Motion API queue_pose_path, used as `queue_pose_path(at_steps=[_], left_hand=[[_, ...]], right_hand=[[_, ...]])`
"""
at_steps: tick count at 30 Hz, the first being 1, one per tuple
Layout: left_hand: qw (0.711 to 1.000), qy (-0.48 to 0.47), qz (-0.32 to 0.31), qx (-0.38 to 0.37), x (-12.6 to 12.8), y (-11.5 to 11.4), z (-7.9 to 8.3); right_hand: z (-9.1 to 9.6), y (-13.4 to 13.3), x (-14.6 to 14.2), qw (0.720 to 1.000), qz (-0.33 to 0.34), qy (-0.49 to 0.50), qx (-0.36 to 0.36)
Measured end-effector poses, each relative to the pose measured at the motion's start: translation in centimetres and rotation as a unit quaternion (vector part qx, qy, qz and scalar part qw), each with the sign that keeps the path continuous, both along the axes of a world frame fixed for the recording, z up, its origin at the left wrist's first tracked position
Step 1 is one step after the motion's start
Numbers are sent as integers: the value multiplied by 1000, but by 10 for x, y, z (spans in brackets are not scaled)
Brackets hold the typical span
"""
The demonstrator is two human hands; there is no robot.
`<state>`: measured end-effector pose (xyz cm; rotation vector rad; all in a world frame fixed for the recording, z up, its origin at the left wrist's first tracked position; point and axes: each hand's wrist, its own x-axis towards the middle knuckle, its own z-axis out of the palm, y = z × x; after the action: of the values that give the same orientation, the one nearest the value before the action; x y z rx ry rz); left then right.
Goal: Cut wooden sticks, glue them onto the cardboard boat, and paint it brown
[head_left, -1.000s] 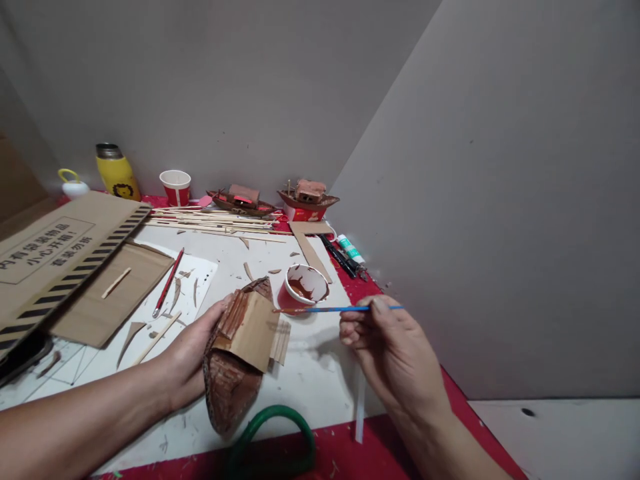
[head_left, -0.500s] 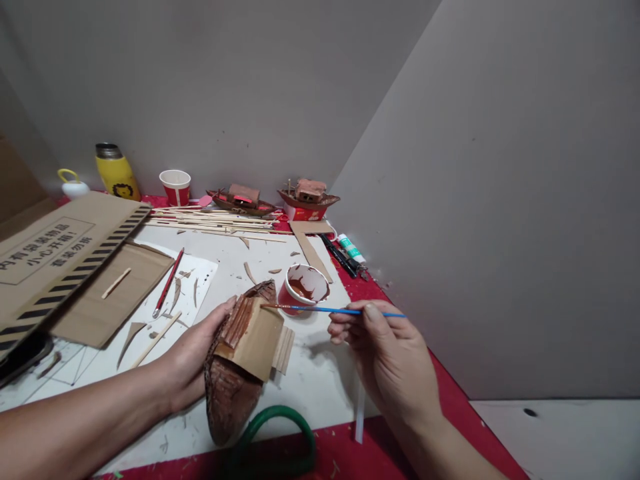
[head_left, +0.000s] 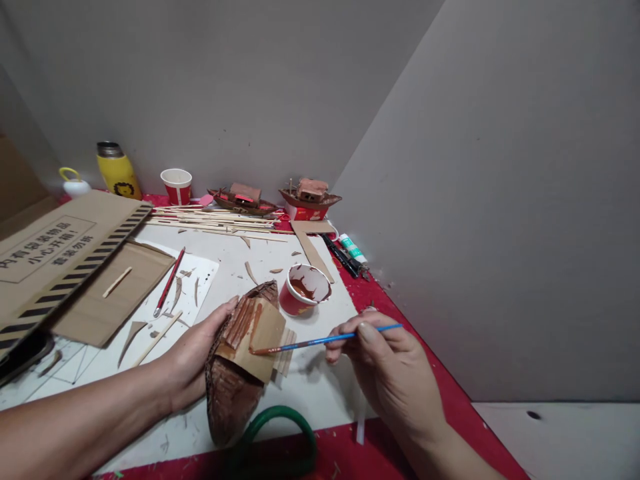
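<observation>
My left hand (head_left: pixel 193 357) grips the left side of a brown cardboard model boat (head_left: pixel 234 393) lying on the white work surface. The boat carries a cardboard cabin roof (head_left: pixel 265 343), partly painted brown. My right hand (head_left: pixel 387 367) pinches a thin blue paintbrush (head_left: pixel 320 341). The brush's brown tip touches the lower part of that roof, where a fresh brown streak shows. A red paper cup of brown paint (head_left: pixel 304 291) stands just behind the boat.
Two finished model boats (head_left: pixel 243 199) (head_left: pixel 310 195) sit at the back wall, beside a red-and-white cup (head_left: pixel 175 186) and yellow bottle (head_left: pixel 117 171). Wooden sticks (head_left: pixel 210 223), a red pencil (head_left: pixel 169 281), cardboard sheets (head_left: pixel 55 250), markers (head_left: pixel 345 255) and a green tube (head_left: pixel 280 433) lie around.
My right hand moved the brush from the paint cup down and left onto the cabin roof, leaving a brown streak. The left hand kept its hold on the boat.
</observation>
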<state>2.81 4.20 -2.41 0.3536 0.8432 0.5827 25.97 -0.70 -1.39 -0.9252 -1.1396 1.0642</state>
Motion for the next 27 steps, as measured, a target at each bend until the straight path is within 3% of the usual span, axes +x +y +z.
queue_pose_path(at_steps=[7, 11, 27], left_hand=[[1000, 4, 3, 3, 0, -1, -1], [1000, 2, 11, 6, 0, -2, 0], [1000, -17, 7, 18, 0, -3, -6]], right_hand=[[1, 5, 4, 996, -87, 4, 27], [-2, 7, 4, 994, -101, -17, 36], [-4, -9, 3, 996, -25, -57, 64]])
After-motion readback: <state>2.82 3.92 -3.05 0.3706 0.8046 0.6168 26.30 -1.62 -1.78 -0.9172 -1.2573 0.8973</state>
